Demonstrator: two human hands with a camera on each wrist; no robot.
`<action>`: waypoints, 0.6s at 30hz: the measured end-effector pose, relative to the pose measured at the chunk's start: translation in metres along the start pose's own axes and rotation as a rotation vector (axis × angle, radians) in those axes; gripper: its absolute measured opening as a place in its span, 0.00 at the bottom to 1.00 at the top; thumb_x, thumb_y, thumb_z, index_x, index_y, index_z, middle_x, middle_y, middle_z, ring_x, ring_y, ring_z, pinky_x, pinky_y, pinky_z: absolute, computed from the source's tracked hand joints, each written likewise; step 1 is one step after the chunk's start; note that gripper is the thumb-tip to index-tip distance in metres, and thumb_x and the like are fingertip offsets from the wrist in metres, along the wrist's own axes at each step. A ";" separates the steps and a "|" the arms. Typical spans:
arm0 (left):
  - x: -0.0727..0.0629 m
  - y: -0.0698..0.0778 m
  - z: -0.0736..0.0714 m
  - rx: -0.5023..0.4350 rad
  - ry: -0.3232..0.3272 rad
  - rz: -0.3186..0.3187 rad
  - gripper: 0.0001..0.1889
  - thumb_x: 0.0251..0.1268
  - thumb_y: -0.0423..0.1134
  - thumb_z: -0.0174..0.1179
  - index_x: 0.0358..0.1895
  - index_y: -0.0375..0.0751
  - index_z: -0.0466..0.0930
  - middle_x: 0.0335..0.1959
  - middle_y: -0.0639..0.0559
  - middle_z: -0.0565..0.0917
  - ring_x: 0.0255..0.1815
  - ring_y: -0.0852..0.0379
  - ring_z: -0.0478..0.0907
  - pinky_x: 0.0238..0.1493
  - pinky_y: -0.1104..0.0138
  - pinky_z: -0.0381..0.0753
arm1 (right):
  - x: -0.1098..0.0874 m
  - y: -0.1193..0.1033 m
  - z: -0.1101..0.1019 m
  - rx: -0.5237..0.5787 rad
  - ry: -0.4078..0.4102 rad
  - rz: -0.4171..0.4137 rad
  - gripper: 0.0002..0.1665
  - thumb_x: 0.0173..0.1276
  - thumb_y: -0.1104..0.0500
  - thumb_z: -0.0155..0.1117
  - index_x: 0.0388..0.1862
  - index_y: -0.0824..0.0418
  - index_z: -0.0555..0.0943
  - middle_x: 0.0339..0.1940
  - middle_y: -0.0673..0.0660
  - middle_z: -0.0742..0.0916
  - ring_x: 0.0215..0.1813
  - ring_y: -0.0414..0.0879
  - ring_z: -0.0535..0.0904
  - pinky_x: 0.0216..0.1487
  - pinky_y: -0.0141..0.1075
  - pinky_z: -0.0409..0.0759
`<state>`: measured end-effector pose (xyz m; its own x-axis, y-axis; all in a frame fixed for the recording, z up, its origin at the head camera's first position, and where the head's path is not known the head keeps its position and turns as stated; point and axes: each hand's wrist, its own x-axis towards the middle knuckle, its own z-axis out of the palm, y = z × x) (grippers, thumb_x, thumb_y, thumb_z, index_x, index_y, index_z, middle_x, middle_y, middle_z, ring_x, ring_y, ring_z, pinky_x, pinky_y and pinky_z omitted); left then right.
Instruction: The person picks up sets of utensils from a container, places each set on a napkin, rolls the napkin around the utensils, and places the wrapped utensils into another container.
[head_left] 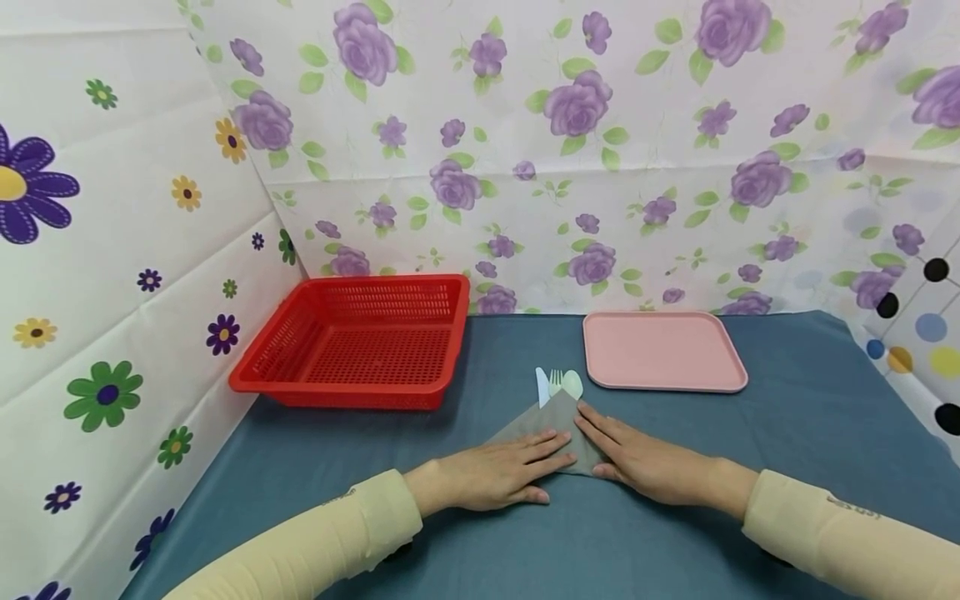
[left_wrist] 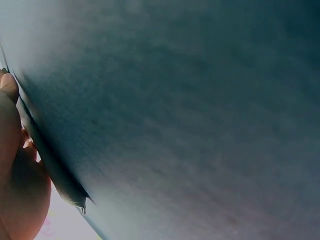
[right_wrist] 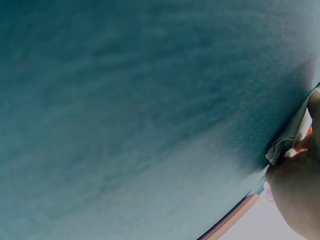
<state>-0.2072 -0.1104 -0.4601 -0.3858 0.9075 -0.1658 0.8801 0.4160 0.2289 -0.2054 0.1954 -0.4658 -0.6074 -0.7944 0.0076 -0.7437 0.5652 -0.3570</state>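
Observation:
A grey cloth napkin (head_left: 561, 427) lies folded on the blue-covered table, its top corner pointing away from me. Out of its upper edge stick the tips of a pale knife (head_left: 542, 386), a fork (head_left: 556, 380) and a spoon (head_left: 572, 383); their lower parts are hidden in the cloth. My left hand (head_left: 501, 471) rests flat on the napkin's left part, fingers straight and pointing right. On the right edge of the cloth my right hand (head_left: 645, 458) presses with extended fingers. Both wrist views show mostly tablecloth, with a napkin edge (left_wrist: 55, 170) beneath the left hand.
A red perforated plastic basket (head_left: 446, 379) stands at the back left of the table. At the back right lies a pink rectangular tray (head_left: 663, 350). Flowered curtains (head_left: 517, 208) hang behind and at the sides.

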 end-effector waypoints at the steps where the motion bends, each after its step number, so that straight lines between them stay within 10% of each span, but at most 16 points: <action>1: 0.000 0.000 0.000 -0.001 -0.001 0.000 0.35 0.86 0.59 0.36 0.86 0.56 0.37 0.87 0.54 0.36 0.86 0.59 0.31 0.83 0.60 0.47 | 0.000 0.000 0.000 -0.007 0.010 -0.016 0.42 0.87 0.45 0.48 0.87 0.63 0.47 0.88 0.62 0.49 0.84 0.62 0.52 0.76 0.61 0.62; 12: 0.001 0.001 -0.001 0.007 -0.010 0.000 0.35 0.86 0.59 0.36 0.87 0.54 0.38 0.87 0.54 0.35 0.86 0.58 0.31 0.83 0.60 0.45 | 0.002 0.001 0.002 -0.145 0.074 -0.118 0.40 0.86 0.48 0.51 0.86 0.65 0.52 0.87 0.62 0.55 0.85 0.61 0.51 0.82 0.52 0.53; 18: 0.000 0.001 -0.002 0.009 -0.014 -0.009 0.35 0.86 0.60 0.36 0.87 0.55 0.38 0.87 0.54 0.36 0.86 0.58 0.31 0.83 0.60 0.46 | 0.003 0.002 0.001 0.011 -0.019 -0.070 0.40 0.88 0.48 0.46 0.88 0.59 0.46 0.88 0.57 0.50 0.86 0.55 0.47 0.76 0.58 0.63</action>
<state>-0.2066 -0.1095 -0.4579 -0.3899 0.9028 -0.1817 0.8789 0.4236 0.2191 -0.2080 0.1940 -0.4678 -0.5482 -0.8362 0.0156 -0.7811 0.5053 -0.3668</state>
